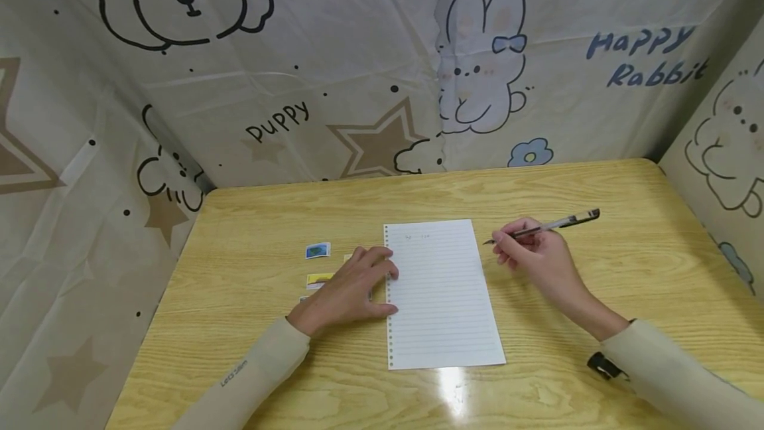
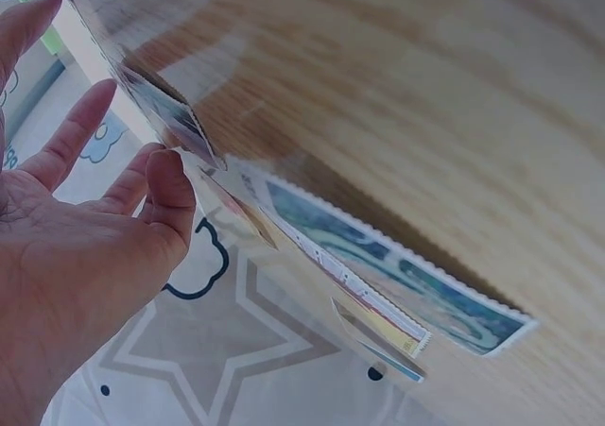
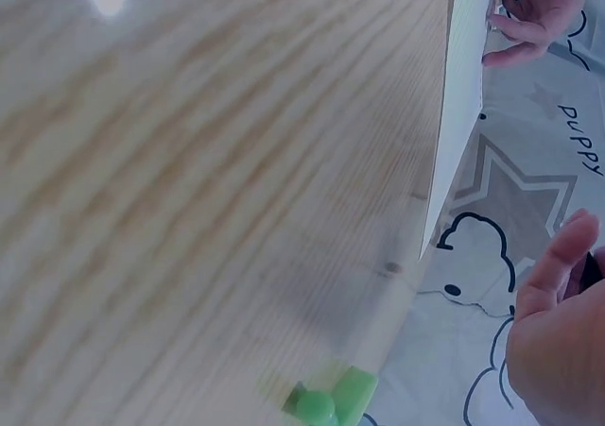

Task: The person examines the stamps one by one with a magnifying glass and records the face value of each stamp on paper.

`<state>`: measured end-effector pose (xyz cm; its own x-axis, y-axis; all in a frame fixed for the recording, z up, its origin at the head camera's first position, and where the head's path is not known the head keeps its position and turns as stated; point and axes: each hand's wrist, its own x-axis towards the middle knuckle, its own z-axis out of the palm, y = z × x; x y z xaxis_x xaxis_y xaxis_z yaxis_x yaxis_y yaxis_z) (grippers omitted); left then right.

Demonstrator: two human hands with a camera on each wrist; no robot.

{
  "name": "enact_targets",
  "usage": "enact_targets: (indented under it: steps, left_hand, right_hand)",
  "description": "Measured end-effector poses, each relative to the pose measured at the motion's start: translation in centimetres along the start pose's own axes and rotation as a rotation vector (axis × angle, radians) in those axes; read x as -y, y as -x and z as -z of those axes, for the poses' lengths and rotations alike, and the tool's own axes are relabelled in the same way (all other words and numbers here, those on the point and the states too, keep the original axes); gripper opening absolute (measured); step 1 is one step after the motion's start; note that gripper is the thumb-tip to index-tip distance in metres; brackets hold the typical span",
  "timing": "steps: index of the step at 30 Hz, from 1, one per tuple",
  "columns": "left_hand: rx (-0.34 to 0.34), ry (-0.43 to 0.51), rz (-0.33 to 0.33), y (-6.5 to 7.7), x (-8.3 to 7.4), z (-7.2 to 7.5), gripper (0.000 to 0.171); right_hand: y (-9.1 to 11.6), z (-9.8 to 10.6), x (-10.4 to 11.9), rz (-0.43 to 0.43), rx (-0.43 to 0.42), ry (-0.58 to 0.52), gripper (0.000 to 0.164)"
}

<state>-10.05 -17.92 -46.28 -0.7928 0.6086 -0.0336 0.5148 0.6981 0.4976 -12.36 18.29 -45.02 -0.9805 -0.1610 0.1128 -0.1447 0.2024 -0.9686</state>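
A lined sheet of loose-leaf paper (image 1: 442, 297) with punched holes down its left side lies on the table, faint writing near its top. My left hand (image 1: 355, 287) rests at the sheet's left edge, fingers and thumb loosely bent on the margin. A gel pen (image 1: 567, 221) with a black cap end is held in my right hand (image 1: 540, 261) in a writing grip, its tip just right of the paper. Beside and partly under my left hand lie several postage stamps, among them a blue one (image 1: 318, 250) and a yellow one (image 1: 316, 281). One larger green-blue stamp (image 2: 397, 265) shows in the left wrist view.
The wood-grain table (image 1: 268, 377) meets a printed cloth backdrop (image 1: 286, 58) along its far edge, and cloth also hangs at both sides. In the right wrist view a small light-green object (image 3: 326, 402) with a round knob sits at the table's edge.
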Motion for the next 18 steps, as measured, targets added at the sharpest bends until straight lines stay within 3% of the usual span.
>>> enact_targets:
  steps: [5,13,18]
  left_hand:
    - [0.002,-0.006,0.002,-0.1,0.1,0.0,0.047]
    - [0.013,-0.013,-0.003,-0.3,-0.2,0.2,0.048]
    - [0.028,-0.026,-0.005,-0.4,-0.2,0.4,0.049]
  right_hand:
    - [-0.4,-0.8,0.2,0.001,-0.046,-0.015,0.024]
    - [-1.5,-2.3,-0.1,-0.189,-0.113,0.034,0.027]
    - [-2.0,-3.6,-0.4,-0.223,-0.115,0.038,0.027]
